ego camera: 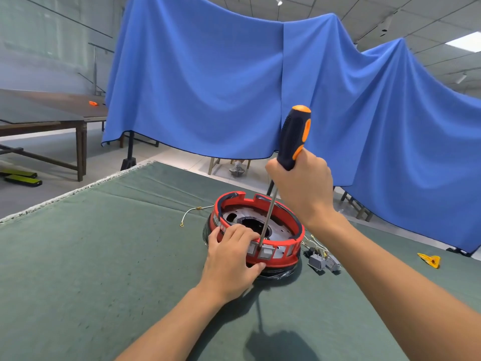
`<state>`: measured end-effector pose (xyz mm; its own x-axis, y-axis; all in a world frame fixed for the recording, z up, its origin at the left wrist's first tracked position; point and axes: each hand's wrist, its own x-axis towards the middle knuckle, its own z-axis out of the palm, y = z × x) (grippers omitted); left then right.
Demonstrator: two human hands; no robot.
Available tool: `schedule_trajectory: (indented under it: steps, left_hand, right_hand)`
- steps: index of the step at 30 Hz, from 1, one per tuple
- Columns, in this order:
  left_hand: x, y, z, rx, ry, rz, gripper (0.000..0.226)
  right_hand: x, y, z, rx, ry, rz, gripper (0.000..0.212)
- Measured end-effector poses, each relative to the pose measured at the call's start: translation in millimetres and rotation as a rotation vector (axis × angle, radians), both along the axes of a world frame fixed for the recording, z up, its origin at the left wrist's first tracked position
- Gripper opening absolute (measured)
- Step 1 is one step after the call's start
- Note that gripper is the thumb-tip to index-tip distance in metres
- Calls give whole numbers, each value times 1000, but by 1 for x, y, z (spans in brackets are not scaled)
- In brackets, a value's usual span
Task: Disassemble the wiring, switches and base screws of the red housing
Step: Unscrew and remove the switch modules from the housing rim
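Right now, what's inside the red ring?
Inside the red ring you can see a silver metal plate with a dark round hole, plus the screwdriver shaft. The left hand hides the near-left part.

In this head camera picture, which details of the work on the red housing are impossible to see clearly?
- Screwdriver tip, head view: it ends at the near rim of the red housing beside the left hand; whether it engages a switch or a screw is too small to tell.
- Base screws: none can be made out inside; dark and too small.
- Loose switches on the cloth: wiring tangled, blurred.
- Yellow object: too small to identify.
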<state>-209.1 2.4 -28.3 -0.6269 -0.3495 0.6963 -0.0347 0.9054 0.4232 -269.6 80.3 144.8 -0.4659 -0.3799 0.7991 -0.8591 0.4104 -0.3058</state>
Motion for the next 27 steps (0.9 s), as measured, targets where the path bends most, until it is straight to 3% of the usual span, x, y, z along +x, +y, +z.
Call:
schedule_trajectory:
  steps: [12,19,27]
  left_hand:
    - [0,2,5,80,-89,49,56]
    - [1,1,9,148,-69,16,52]
    - [-1,-1,5,102,-42,0,50]
  right_hand:
    - [-3,-28,4,161,110,-15,38]
    - [-14,-50,8,316,141,-73,25]
    - [-30,-78,13,417,34,-104,25]
